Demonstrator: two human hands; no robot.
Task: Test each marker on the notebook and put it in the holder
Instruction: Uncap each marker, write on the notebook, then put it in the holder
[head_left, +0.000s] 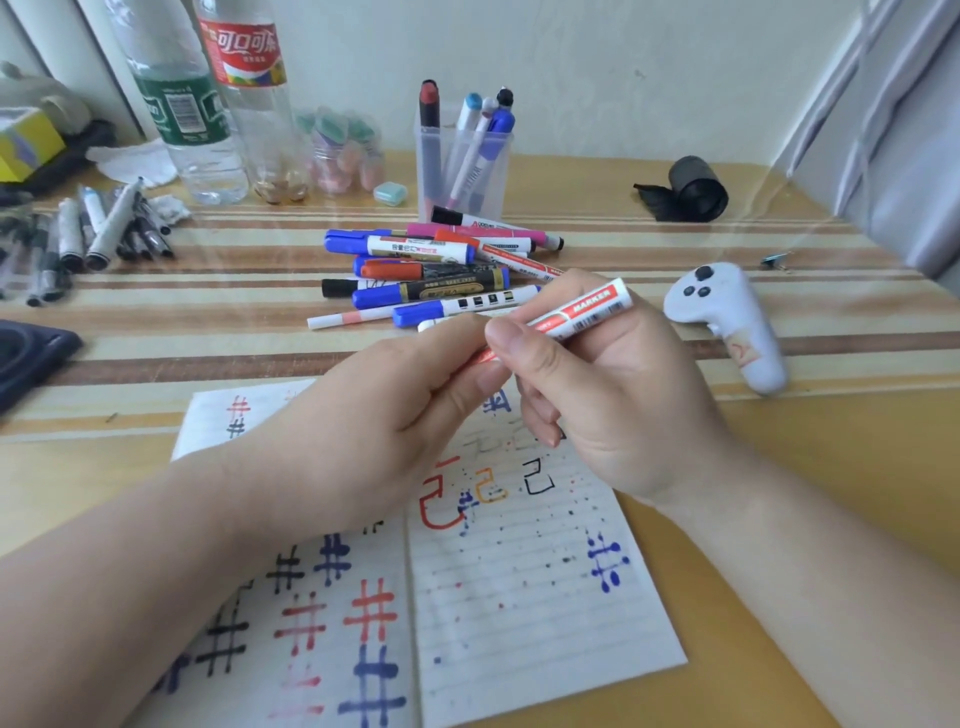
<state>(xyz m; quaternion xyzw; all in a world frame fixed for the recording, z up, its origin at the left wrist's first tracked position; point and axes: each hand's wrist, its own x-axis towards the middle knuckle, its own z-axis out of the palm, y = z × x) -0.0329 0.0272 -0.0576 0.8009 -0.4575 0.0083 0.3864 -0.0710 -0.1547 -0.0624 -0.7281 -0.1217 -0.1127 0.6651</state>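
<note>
Both hands hold one white and red marker (587, 307) labelled MARKER above the open notebook (524, 587). My right hand (613, 395) grips its barrel, thumb on top. My left hand (395, 410) pinches the marker's lower end, where its cap end is hidden by the fingers. The notebook pages carry red, blue, black and orange test marks. A pile of several markers (436, 270) lies on the desk behind my hands. The clear holder (464, 171) stands behind the pile with several markers upright in it.
Two plastic bottles (208, 104) and a jar of erasers (340, 156) stand at the back left. A heap of grey pens (98, 234) lies at the left. A white controller (727, 322) and a black roll (693, 189) sit to the right.
</note>
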